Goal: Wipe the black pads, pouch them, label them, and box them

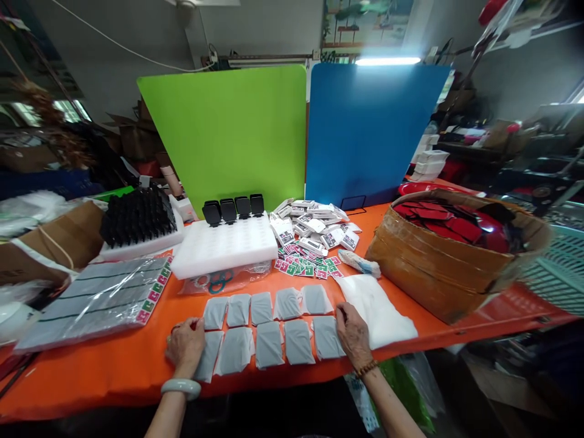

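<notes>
Through the head camera I have the left hand (185,345) at the left end of the near row of grey packets (269,345), fingers bent and drawn in narrow, right at the edge of the end packet; I cannot tell whether they pinch it. My right hand (353,333) is at the other end of that row, fingers curled just as narrow, beside the last packet and the white sheet (383,316); whether it grips either I cannot tell.

I count ten packets, two rows of five, flat on the orange table (114,377) between the hands. Four black pieces (229,211) stand on the white foam (223,246). Behind are two boards, one green (228,134), one blue (365,140). One carton (410,267) at right holds red parts (442,225), too overlapped to count, as are the heaped boxes (312,224) and the cards (303,266) in front of them.

Dark print shows on the boxes, white marks on the pink and green cards, and similar labels (152,295) edge the wrapped stack (100,295) at left; all too small to read
</notes>
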The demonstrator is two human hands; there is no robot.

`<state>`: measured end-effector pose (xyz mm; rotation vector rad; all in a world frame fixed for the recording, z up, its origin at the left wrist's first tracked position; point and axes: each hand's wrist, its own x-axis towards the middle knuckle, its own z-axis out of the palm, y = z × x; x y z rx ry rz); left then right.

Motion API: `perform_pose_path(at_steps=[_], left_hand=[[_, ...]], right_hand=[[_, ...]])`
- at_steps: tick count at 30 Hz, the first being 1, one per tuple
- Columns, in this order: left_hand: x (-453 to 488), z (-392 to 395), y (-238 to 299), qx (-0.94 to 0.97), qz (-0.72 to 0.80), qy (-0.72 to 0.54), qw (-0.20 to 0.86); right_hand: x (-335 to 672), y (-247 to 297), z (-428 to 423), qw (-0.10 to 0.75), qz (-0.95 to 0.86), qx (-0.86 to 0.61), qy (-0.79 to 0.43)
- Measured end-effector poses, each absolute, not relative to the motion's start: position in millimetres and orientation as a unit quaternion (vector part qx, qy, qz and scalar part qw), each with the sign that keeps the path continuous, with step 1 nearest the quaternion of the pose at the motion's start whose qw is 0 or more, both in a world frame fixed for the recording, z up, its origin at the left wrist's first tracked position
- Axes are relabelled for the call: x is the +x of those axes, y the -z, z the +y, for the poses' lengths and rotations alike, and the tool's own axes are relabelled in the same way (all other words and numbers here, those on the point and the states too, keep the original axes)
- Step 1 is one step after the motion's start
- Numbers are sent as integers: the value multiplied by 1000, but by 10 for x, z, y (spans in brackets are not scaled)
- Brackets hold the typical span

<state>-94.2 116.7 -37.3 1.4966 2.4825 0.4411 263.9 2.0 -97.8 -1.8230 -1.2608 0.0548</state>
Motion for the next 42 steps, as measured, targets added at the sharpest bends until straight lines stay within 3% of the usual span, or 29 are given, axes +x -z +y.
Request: perform_pose_path(at_steps=[4, 7, 10, 17, 29, 34, 42], left_hand=[[-900, 1167, 167, 497, 838, -190, 121], [-666, 991, 41, 526, 777, -321, 126], [-280, 688, -9, 565, 677, -419, 215], [280, 93, 23, 566, 597, -353, 446], [5, 66, 354, 559, 600, -306, 484], [44, 55, 278, 550, 604, -305, 489], [96, 30, 149, 535, 610, -304, 500]], right_hand=[[2664, 943, 11, 436, -514, -736, -52], [2772, 788, 77, 424, -540, -719, -106], [3000, 531, 304, 376, -569, -724, -108], [3624, 234, 1180, 262, -617, -737, -94], [3801, 343, 1778, 57, -653, -733, -185], [3861, 259, 1758, 87, -625, -750, -197], [3821, 267, 1568, 265, -515, -774, -256]])
